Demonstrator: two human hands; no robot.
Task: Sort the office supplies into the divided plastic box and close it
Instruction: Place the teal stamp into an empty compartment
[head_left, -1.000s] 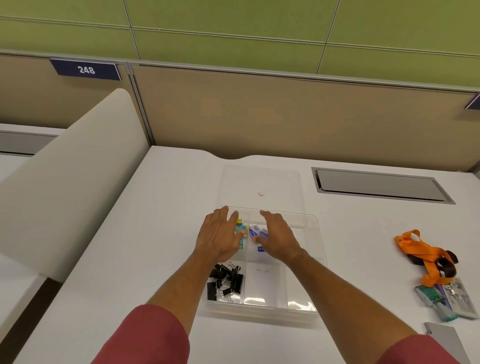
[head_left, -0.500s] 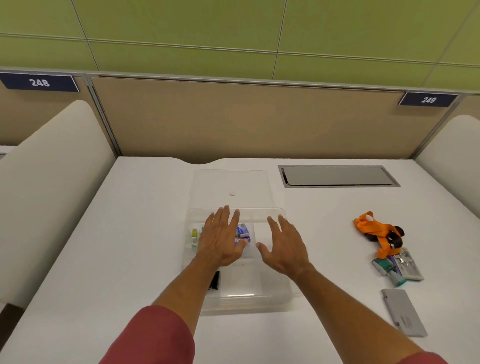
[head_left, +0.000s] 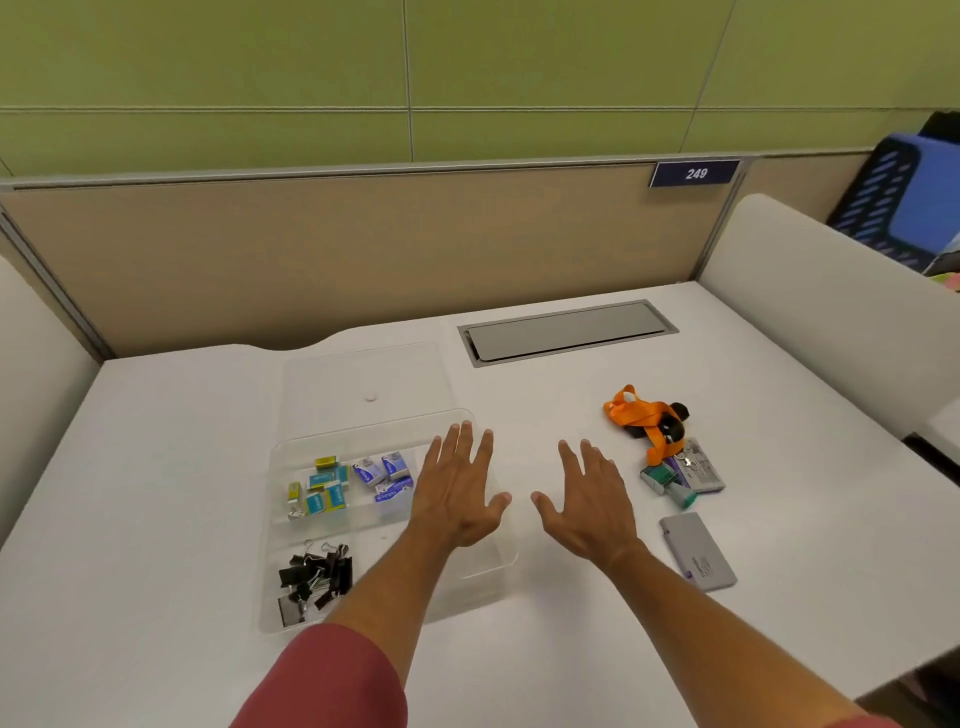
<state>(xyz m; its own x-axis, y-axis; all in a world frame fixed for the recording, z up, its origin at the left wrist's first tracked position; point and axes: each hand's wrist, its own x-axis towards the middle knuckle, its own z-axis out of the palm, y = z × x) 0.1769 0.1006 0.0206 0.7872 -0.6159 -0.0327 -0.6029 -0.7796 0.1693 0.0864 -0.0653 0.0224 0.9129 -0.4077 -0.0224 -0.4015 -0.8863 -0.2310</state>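
On the desk (head_left: 156, 467) the clear box (head_left: 280, 525) lies open, long axis running away from the person, so its sections stay reachable. Its lid (head_left: 358, 374) lies flat just behind, ready for closing. Left hand (head_left: 460, 493) hovers spread over the box's right side; right hand (head_left: 587, 499) spread beside it, both empty, probably heading for the lanyard (head_left: 641, 415) pile.

Two bare forearms are reaching up from the bottom of the frame, and the person is wearing a dark red, brick-toned top. The left sleeve (head_left: 332, 680) is showing as a broad rounded fold at the lower centre, ending well short of the wrist, so the forearm is running uncovered. Only a sliver of the right sleeve (head_left: 857, 721) is peeking in at the bottom right edge. The left hand (head_left: 457, 499) and right hand (head_left: 589, 506) are showing no rings, watch or gloves.
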